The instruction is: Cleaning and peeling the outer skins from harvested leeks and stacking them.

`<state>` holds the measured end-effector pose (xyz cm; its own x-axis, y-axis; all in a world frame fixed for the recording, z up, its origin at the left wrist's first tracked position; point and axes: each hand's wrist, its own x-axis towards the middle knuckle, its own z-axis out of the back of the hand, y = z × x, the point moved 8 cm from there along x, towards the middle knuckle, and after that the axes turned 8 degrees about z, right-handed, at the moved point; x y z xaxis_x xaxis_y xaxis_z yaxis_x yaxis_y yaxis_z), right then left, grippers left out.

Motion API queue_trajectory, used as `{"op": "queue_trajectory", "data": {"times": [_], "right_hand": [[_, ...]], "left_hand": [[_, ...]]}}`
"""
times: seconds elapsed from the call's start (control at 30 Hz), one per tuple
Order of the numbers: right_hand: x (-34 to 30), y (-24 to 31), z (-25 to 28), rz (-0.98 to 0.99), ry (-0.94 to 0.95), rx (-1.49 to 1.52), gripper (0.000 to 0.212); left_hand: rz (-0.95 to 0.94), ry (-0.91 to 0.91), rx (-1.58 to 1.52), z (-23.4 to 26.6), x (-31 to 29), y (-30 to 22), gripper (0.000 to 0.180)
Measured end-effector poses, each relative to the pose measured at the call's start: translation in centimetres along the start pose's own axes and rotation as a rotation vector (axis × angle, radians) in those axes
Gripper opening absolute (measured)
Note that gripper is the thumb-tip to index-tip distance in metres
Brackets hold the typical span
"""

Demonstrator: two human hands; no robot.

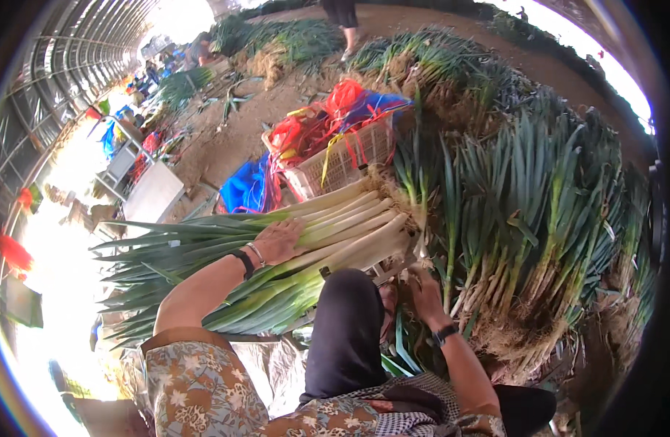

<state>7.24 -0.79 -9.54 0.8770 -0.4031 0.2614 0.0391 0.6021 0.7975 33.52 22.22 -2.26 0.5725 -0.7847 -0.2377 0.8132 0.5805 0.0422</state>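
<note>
A layer of leeks [349, 218] lies in front of me, white stems to the right and green leaves spreading left. My left hand [280, 242] rests flat across the stems where white turns to green, fingers stretched out. Right of my raised knee, just below the root ends, is my right hand [426, 293]. Its fingers look curled, and what they hold, if anything, is hidden. A dark bar [397, 271] of the stand under the leeks shows close to that hand.
Beyond the leeks stands a plastic crate [342, 164] heaped with red, yellow and blue straps and bags. Many upright leeks [546, 211] with soil-covered roots crowd my right side. A pale board [154, 191] is at the left. Another person's legs [346, 22] appear far off.
</note>
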Motion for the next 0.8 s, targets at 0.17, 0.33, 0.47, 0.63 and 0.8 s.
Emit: {"op": "queue_trajectory", "data": {"times": [0.17, 0.33, 0.47, 0.63, 0.8], "right_hand": [[-16.1, -12.4, -2.9, -0.128, 0.316, -0.388, 0.027], [-42.3, -31.4, -4.7, -0.131, 0.713, -0.225, 0.036], [-30.9, -18.9, -6.3, -0.484, 0.535, -0.262, 0.035], [-26.8, -15.6, -1.5, -0.238, 0.294, -0.221, 0.023], [-27.0, -20.3, 2.2, -0.586, 0.000, 0.089, 0.026]], "left_hand": [[-0.008, -0.017, 0.094, -1.6, 0.8, 0.9, 0.071], [-0.379, -0.034, -0.051, -7.4, 8.1, 1.9, 0.051], [-0.306, -0.297, 0.021, -1.4, 1.2, 5.1, 0.059], [0.105, 0.223, 0.151, 3.5, 5.2, -0.1, 0.051], [-0.510, -0.296, -0.523, 13.9, 2.9, -21.6, 0.038]]}}
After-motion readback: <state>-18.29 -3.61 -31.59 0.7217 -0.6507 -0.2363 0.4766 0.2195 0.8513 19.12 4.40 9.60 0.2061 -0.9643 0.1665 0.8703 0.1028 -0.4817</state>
